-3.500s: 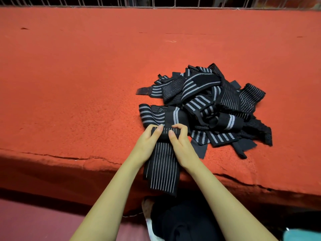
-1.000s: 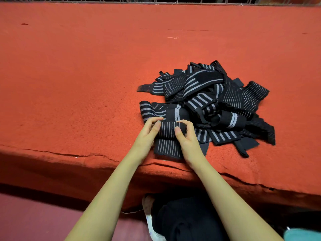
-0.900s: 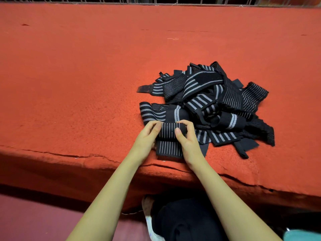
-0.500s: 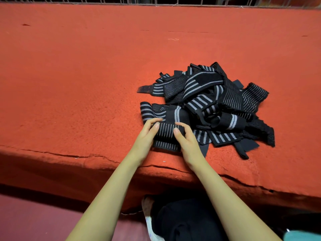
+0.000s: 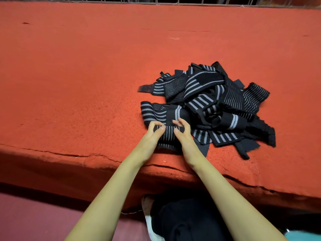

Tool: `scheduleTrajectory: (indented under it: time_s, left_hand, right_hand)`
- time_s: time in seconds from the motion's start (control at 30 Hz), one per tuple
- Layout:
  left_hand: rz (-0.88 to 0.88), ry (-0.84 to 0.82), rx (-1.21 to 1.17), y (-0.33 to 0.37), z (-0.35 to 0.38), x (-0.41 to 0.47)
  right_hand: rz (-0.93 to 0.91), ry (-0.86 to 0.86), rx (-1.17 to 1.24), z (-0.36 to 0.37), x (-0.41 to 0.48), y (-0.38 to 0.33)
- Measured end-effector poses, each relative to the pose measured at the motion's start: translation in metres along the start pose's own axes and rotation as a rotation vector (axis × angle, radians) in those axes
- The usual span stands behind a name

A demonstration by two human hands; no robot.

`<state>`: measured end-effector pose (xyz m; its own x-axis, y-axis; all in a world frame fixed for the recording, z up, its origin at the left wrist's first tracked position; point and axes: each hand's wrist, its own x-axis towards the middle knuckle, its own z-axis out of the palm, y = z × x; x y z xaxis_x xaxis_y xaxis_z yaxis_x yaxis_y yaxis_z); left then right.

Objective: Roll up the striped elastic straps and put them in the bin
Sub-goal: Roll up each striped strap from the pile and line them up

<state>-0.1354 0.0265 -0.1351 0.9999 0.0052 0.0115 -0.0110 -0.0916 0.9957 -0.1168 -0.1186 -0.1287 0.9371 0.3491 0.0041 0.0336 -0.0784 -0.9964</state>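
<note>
Where the bottom edge cuts things off, a dark trouser leg [image 5: 175,221] and a teal scrap [image 5: 302,238] in the corner are hard to make out. Both forearms reach forward over the cracked front edge. The left hand [image 5: 152,136] and right hand [image 5: 183,138] each pinch one end of a part-rolled striped strap [image 5: 168,134], thumbs and fingers curled on it and hiding its ends. The roll sits on the red mat [image 5: 78,84] near the front edge, long axis left to right, stripes running near to far, with a short flat tail toward the edge. Right behind it, touching, is the tangled strap pile [image 5: 217,101], lower layers buried. A metal railing [image 5: 191,0] is cropped at top.
</note>
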Motion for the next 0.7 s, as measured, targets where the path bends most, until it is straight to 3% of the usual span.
scheduleTrajectory:
  time_s: [0.23, 0.4, 0.7]
  left_hand:
    - [0.061, -0.077, -0.057, 0.007, -0.008, -0.007]
    - [0.129, -0.101, 0.127, 0.010, -0.016, -0.014]
    - [0.139, -0.175, 0.597, 0.033, -0.077, -0.036]
  right_hand:
    - [-0.017, -0.089, -0.188, -0.003, -0.008, -0.001]
    - [-0.154, -0.044, -0.394, -0.012, -0.018, 0.002]
    - [-0.357, -0.157, -0.670, 0.014, -0.016, -0.017]
